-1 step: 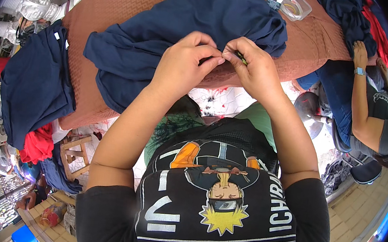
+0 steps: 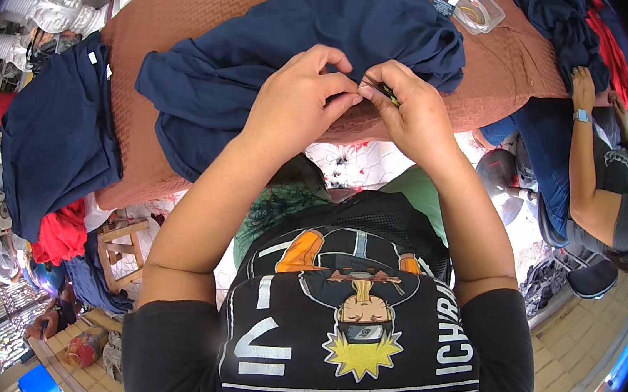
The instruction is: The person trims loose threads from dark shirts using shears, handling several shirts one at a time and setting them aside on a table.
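My left hand (image 2: 301,94) and my right hand (image 2: 411,108) meet at the fingertips over the near edge of a brown-covered table (image 2: 165,18). The left thumb and index finger are pinched together, and what lies between them is too small to make out. My right hand is also closed in a pinch. A small dark and yellow-green item (image 2: 392,96) shows in its curled fingers, mostly hidden. Just beyond both hands, a navy blue garment (image 2: 302,28) lies bunched across the table.
At the left, another navy garment (image 2: 61,140) hangs over the table edge above red cloth (image 2: 62,233). A clear plastic box (image 2: 478,13) sits at the far right of the table. To the right, another person's hand (image 2: 583,89) rests on dark cloth. A wooden stool (image 2: 121,255) stands lower left.
My left hand has shifted very slightly to the left, its fingers still pinched. Nothing else has visibly moved.
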Demonstrator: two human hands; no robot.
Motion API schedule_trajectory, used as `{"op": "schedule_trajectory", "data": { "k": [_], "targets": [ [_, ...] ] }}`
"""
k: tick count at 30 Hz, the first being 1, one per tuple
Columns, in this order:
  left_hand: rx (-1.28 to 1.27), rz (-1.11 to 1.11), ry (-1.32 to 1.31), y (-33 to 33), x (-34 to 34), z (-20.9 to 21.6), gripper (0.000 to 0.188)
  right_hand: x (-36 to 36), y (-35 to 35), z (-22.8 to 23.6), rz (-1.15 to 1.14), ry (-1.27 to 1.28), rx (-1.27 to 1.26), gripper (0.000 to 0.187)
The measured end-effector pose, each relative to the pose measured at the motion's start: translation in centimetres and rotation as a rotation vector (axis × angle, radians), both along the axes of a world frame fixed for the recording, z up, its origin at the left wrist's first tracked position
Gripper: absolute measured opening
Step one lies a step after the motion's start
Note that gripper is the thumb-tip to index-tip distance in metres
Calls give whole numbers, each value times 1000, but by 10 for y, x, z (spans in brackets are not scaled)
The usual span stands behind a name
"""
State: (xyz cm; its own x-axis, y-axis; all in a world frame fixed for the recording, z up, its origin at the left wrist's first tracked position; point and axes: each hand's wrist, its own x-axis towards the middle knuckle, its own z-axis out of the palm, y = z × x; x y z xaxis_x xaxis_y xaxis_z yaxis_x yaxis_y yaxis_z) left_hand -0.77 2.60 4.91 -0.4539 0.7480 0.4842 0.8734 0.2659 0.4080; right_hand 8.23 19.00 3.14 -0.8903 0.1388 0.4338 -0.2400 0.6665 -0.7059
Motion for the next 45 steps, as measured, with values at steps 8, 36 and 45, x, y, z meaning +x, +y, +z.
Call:
{"op": "schedule_trajectory", "data": {
  "k": [8,36,45],
  "targets": [
    [-194,77,-428,-4,-5,21,11,12,5,16,-24,-126,-59,24],
    [-99,100,-673,-6,0,20,14,11,-1,11,80,-69,-24,16],
    [-2,-222,-322,-25,-11,51,6,16,11,19,87,-73,-29,17]
  ]
}}
